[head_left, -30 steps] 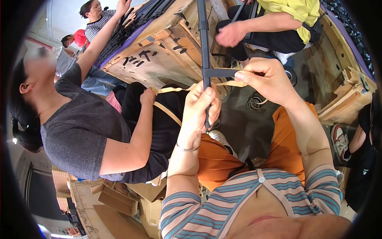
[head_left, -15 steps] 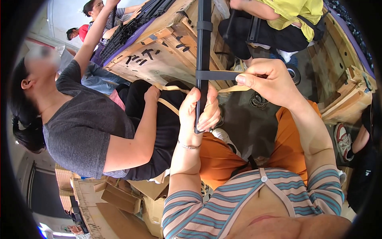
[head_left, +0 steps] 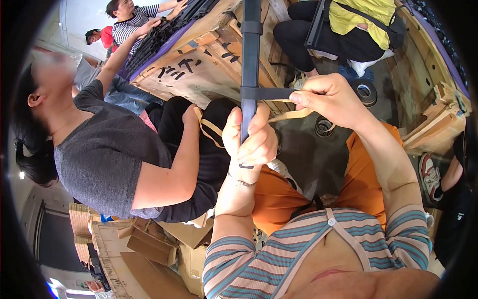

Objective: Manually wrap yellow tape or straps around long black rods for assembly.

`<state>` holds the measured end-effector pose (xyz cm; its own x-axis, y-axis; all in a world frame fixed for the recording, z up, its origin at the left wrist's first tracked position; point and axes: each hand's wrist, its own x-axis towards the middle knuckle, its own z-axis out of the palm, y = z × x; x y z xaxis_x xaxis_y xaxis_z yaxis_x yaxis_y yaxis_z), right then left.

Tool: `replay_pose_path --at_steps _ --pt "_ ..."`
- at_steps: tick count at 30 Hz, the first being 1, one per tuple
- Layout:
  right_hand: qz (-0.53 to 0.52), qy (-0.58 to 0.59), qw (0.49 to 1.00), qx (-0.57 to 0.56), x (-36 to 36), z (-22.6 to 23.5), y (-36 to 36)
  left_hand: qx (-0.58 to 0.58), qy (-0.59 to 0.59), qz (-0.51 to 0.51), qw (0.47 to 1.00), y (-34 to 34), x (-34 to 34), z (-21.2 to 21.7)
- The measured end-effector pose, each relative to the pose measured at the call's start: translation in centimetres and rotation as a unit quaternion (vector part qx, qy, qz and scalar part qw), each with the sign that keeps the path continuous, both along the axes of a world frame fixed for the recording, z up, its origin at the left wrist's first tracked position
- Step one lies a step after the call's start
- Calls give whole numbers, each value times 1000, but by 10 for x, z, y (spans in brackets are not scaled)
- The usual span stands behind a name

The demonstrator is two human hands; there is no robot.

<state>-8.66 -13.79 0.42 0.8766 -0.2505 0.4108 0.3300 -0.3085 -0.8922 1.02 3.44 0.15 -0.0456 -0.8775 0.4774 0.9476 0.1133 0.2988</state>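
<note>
A long black bar (head_left: 250, 60) stands nearly upright in front of me, its lower end in my left hand (head_left: 255, 137), with the fingers wrapped round it. Around the bar goes a flat black strip (head_left: 269, 93), and its free end is pulled out to the right. My right hand (head_left: 332, 98) pinches that end between thumb and fingers. A narrow tan strip (head_left: 294, 114) runs from near my left fingers toward my right hand; where it ends there is hidden. Higher up, a black band (head_left: 251, 28) circles the bar.
At left sits a co-worker in a grey shirt (head_left: 107, 149), reaching to a heap of black bars (head_left: 159, 42) on a wooden crate (head_left: 199, 70). A person in yellow (head_left: 358, 20) sits ahead. Rolls of tape (head_left: 366, 93) lie on the floor. Cardboard boxes (head_left: 149, 249) stand lower left.
The bar has shifted slightly left, and my left fingers have closed further round it. The grey-shirted co-worker's raised arm has come down to the heap. The person in yellow has moved their arm.
</note>
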Motion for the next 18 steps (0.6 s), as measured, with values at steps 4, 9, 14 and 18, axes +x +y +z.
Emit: replay_pose_path --at_steps 4,9,14,18 --pt "49 50 995 -71 10 -4 -3 -7 -6 -41 999 -3 -5 0" --pt "117 -63 989 59 9 7 17 9 -50 -32 998 -3 -5 -1" --pt "83 -62 994 34 8 13 31 29 -76 7 997 -1 -5 -3" --pt "69 -50 994 71 11 9 36 51 -62 15 997 -2 -5 -6"
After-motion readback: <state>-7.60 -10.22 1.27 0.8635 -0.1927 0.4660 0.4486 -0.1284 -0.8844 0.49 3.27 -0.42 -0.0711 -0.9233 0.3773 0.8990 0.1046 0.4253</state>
